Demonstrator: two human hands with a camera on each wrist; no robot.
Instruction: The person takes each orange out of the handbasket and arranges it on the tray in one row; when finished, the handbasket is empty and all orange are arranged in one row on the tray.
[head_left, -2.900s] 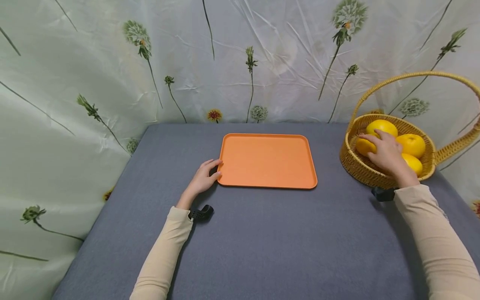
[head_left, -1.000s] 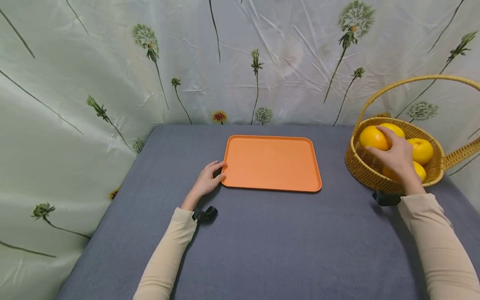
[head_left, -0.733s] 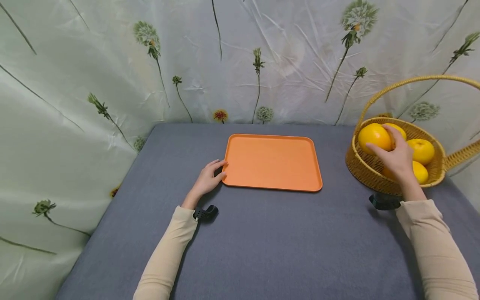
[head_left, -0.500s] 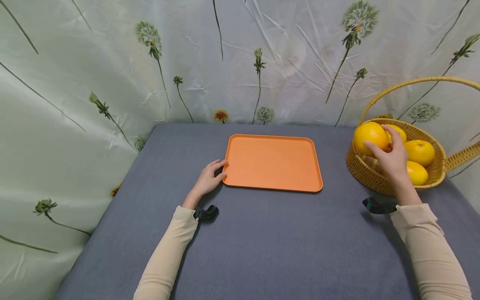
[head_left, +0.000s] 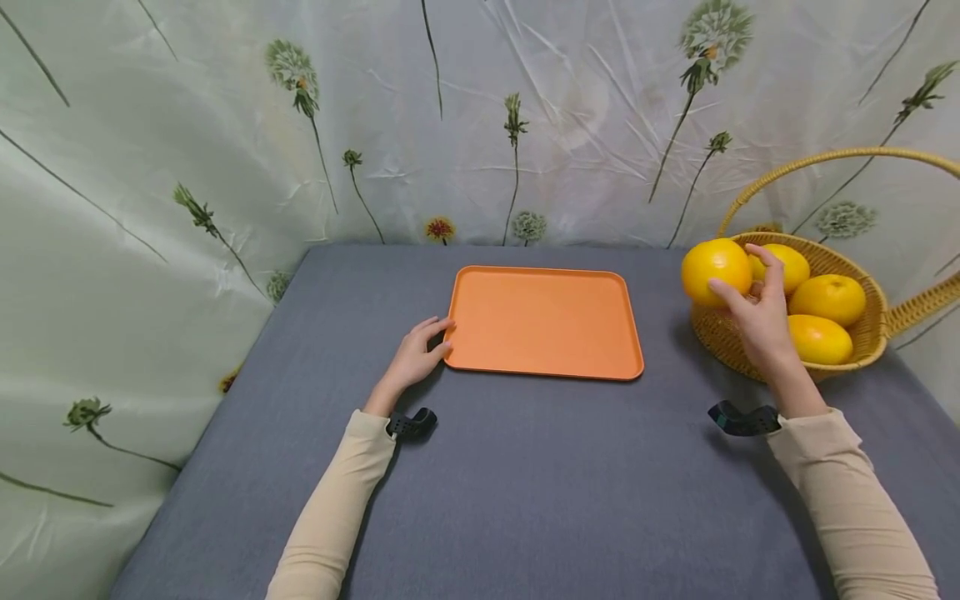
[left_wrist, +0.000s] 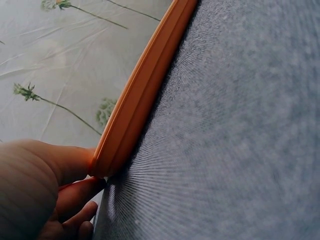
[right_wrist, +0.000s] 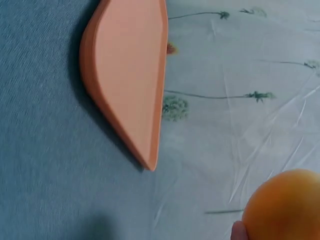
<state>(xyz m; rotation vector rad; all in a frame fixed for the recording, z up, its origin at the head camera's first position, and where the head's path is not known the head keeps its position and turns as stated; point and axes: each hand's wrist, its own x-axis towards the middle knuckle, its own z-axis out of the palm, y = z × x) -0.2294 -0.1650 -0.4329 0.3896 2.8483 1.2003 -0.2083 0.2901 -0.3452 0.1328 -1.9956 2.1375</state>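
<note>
My right hand [head_left: 768,321] grips a round yellow-orange orange [head_left: 712,271] between thumb and fingers, raised over the left rim of the wicker basket [head_left: 723,346]. In the right wrist view the orange [right_wrist: 285,207] fills the lower right corner with a fingertip against it. Three more yellow oranges [head_left: 828,300] lie in the basket beside and behind the hand. My left hand [head_left: 411,357] rests at the left edge of the flat orange tray [head_left: 543,323], thumb and fingers spread along the rim. The left wrist view shows its thumb against the corner of the tray [left_wrist: 132,115].
A grey-blue cloth [head_left: 555,483] covers the table. The basket's tall arched handle [head_left: 832,154] rises at the far right. Behind the table hangs a pale curtain [head_left: 360,108] printed with dandelions.
My right hand took hold of an orange inside the basket, lifted it and carried it left over the rim. The left hand has stayed at the tray's edge; the tray lies still.
</note>
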